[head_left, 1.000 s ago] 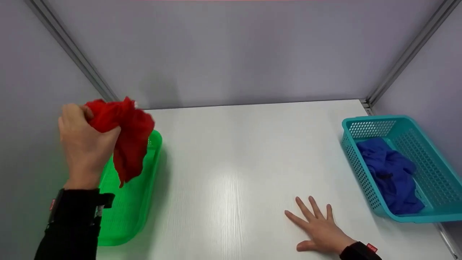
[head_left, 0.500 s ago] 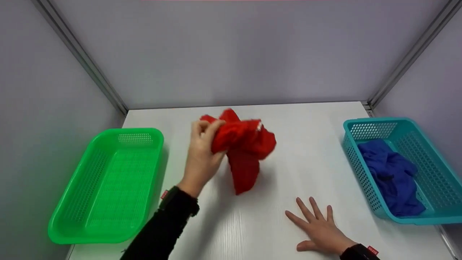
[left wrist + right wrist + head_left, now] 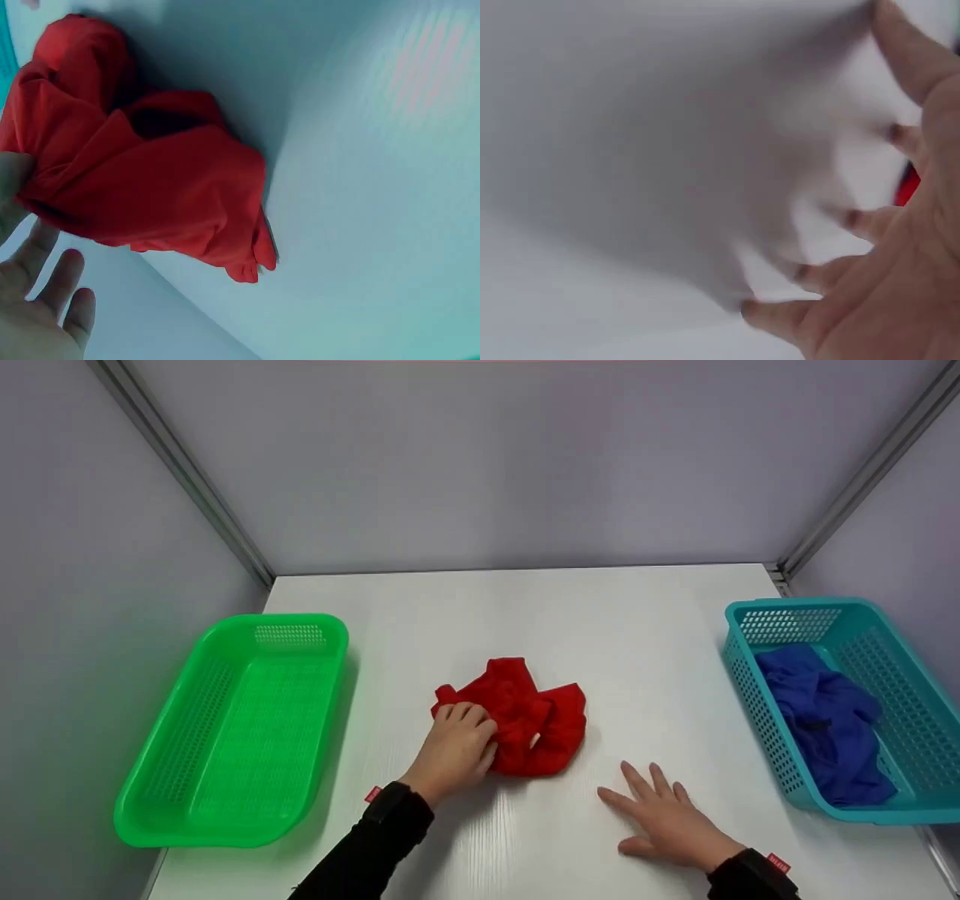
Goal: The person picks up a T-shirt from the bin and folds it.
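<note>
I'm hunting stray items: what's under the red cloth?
White table shows around the red cloth; the left hand grips its left edge. Whatever lies beneath the cloth is covered, so I can't tell.

A crumpled, bright red piece of fabric [image 3: 517,712] lies on the white worktop [image 3: 637,660], bunched into uneven folds with a dark hollow between them and a small white spot showing; the left hand [image 3: 454,746] pinches its left edge.
</note>
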`<state>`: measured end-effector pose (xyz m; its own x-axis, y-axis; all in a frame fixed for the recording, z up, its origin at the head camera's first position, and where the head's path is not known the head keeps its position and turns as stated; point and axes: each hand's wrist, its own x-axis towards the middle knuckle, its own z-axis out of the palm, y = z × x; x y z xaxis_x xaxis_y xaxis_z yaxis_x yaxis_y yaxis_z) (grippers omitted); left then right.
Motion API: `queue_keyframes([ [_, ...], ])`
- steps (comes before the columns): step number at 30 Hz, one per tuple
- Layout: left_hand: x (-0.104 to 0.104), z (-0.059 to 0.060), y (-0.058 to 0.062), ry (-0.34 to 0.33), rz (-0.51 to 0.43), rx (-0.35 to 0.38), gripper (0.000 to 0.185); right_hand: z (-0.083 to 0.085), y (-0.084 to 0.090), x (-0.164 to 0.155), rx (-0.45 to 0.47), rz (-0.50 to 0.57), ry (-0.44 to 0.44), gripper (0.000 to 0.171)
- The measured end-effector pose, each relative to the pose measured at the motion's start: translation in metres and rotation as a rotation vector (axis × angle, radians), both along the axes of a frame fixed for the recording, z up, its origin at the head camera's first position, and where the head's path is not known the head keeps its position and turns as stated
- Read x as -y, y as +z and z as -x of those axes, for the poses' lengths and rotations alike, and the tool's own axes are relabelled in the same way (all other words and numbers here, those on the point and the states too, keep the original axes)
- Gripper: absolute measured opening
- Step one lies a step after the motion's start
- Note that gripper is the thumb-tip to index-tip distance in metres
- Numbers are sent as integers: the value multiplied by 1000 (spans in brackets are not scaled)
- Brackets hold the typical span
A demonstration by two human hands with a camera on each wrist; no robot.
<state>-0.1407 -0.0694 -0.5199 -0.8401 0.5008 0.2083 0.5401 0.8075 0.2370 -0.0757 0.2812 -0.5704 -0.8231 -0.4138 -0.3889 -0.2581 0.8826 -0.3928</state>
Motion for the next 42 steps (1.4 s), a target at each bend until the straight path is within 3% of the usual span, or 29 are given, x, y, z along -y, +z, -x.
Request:
queue_keyframes([
  [3, -3, 2, 11, 1, -237, 132, 4, 19, 16, 14, -52, 92, -68, 72],
  [7, -4, 1, 28, -55, -500, 280, 7, 46, 31, 37, -178, 324, -118, 80],
  [10, -4, 0, 40, -122, -578, 353, 14, 65, 38, 53, -161, 480, -135, 91],
  [13, -5, 2, 47, -170, -612, 411, 20, 81, 40, 66, -70, 557, -120, 91],
  [15, -6, 2, 49, -173, -628, 438, 22, 88, 38, 72, 1, 564, -92, 84],
  [17, -6, 2, 48, -159, -656, 438, 22, 91, 33, 76, 24, 553, -43, 65],
  [19, -5, 4, 47, -122, -686, 388, 21, 90, 28, 78, -23, 551, -6, 44],
  [21, -3, 6, 46, -63, -716, 281, 21, 88, 27, 78, -114, 580, -44, 26],
  [25, 4, 13, 45, 58, -743, 24, 34, 87, 45, 75, -225, 764, -348, 12],
  [28, 6, 19, 45, 125, -705, -97, 36, 89, 73, 71, -250, 908, -514, 13],
  [33, 0, 26, 47, 175, -650, -260, 23, 87, 118, 73, -332, 1042, -478, 18],
  [38, -5, 32, 58, 123, -797, -450, 27, 79, 143, 75, -343, 1150, -399, 21],
  [40, -7, 32, 67, 106, -879, -456, 27, 77, 149, 76, -353, 1173, -369, 20],
  [42, -10, 28, 75, 83, -930, -374, 23, 75, 153, 80, -388, 1166, -368, 18],
])
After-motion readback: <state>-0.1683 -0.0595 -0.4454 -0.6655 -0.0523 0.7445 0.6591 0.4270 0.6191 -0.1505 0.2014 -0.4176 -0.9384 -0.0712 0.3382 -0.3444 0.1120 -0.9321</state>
